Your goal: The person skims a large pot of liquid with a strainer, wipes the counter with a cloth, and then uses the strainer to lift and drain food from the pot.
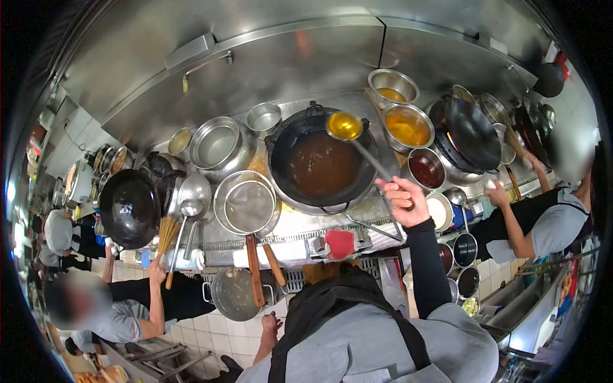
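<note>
Wide head view, forward and down

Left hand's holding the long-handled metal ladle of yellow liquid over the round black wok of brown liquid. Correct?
Wrong side: the head view shows the right hand holding the long-handled metal ladle of yellow liquid over the round black wok of brown liquid, not the left hand.

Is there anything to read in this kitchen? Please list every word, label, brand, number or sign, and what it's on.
None that I can read.
Ladle in the right hand: no lettering visible.
Black wok below it: no lettering visible.
Steel back wall: no readable sign.
Picture's far edges: too small and blurred to tell whether anything carries writing.
</note>
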Demonstrator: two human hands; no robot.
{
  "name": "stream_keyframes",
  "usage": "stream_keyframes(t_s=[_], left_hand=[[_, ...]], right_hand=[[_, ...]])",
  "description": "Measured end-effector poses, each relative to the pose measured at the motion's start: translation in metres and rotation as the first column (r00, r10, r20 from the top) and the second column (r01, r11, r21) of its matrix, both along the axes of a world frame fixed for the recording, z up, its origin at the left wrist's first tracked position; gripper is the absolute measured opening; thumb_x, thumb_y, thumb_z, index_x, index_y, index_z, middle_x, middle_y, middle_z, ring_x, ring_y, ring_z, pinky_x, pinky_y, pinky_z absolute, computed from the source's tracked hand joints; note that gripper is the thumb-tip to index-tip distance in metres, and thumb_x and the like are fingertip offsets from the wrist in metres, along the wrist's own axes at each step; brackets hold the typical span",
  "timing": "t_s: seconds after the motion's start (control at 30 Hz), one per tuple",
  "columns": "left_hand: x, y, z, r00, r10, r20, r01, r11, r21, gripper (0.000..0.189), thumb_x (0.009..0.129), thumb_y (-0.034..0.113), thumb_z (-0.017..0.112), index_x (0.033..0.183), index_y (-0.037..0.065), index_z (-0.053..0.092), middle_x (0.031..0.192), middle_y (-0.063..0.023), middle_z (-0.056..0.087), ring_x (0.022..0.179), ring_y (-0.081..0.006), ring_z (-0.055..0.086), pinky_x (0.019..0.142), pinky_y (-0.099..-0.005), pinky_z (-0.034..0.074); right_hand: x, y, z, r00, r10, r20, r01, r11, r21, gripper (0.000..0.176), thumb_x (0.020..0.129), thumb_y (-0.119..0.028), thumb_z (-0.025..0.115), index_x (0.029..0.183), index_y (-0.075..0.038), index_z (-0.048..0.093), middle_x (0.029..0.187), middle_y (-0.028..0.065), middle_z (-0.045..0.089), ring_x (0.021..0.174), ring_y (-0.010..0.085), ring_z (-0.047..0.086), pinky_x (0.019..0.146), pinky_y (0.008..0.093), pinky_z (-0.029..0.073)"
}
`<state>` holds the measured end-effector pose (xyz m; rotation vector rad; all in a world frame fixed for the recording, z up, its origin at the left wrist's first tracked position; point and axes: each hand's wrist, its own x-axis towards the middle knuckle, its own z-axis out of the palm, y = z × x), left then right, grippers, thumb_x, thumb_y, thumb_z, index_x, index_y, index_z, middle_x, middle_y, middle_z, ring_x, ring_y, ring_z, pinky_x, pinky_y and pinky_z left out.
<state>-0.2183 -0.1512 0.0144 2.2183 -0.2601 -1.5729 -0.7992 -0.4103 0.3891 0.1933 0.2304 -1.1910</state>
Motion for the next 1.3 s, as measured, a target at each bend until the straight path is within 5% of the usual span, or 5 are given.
stream_keyframes(t_s=[0.43, 0.57, 0.8, 1.0, 1.3], left_hand=[[-0.006, 0.054, -0.007, 0.972, -0.217, 0.092, 0.217, 0.976, 0.006, 0.026, 0.098, 0.023, 0.060, 0.111, 0.000, 0.056, 0.080, -0.0110, 0.056, 0.068, -0.0256, 0.060, 0.055, -0.0386, 0.054], [0.016, 0.092, -0.044, 0.210, -0.843, 0.496, 0.956, 0.284, 0.077, 0.019, 0.098, 0.023, 0.060, 0.103, 0.005, 0.059, 0.068, -0.0081, 0.054, 0.059, -0.0258, 0.059, 0.054, -0.0408, 0.051], [0.006, 0.063, -0.039, 0.904, -0.409, 0.125, 0.415, 0.910, -0.024, 0.033, 0.098, 0.022, 0.058, 0.120, -0.003, 0.055, 0.095, -0.0167, 0.063, 0.082, -0.0298, 0.066, 0.059, -0.0423, 0.057], [-0.011, 0.014, -0.013, 0.997, 0.081, -0.017, -0.080, 0.997, 0.019, 0.047, 0.099, 0.023, 0.056, 0.134, -0.007, 0.045, 0.111, -0.0203, 0.060, 0.093, -0.0320, 0.064, 0.067, -0.0425, 0.061], [-0.031, 0.015, 0.003, 0.996, 0.087, 0.002, -0.087, 0.994, 0.067, 0.047, 0.099, 0.023, 0.058, 0.132, -0.007, 0.045, 0.111, -0.0197, 0.059, 0.091, -0.0332, 0.064, 0.065, -0.0429, 0.061]], right_hand=[[0.083, -0.031, -0.053, 0.501, 0.215, -0.838, -0.263, 0.961, 0.089, 0.014, 0.099, -0.014, 0.053, 0.093, -0.002, 0.049, 0.071, 0.0012, 0.049, 0.050, 0.0088, 0.046, 0.038, 0.0260, 0.036], [0.079, -0.025, -0.059, 0.137, 0.103, -0.985, -0.278, 0.959, 0.061, 0.017, 0.098, -0.016, 0.055, 0.093, 0.000, 0.050, 0.068, 0.0015, 0.046, 0.046, 0.0091, 0.045, 0.035, 0.0289, 0.037], [0.043, -0.001, -0.083, -0.635, -0.162, -0.755, -0.252, 0.968, 0.004, 0.033, 0.090, -0.015, 0.059, 0.115, 0.006, 0.054, 0.091, 0.0305, 0.067, 0.091, 0.0483, 0.064, 0.080, 0.0538, 0.050], [0.011, 0.033, -0.098, -0.433, -0.054, -0.900, -0.216, 0.975, 0.045, 0.028, 0.091, -0.015, 0.058, 0.111, 0.005, 0.054, 0.078, 0.0211, 0.061, 0.075, 0.0373, 0.061, 0.069, 0.0455, 0.048], [0.013, 0.055, -0.055, 0.722, 0.277, -0.634, -0.184, 0.960, 0.210, 0.016, 0.102, -0.015, 0.051, 0.109, -0.001, 0.048, 0.077, -0.0010, 0.050, 0.054, 0.0054, 0.041, 0.041, 0.0223, 0.030]])
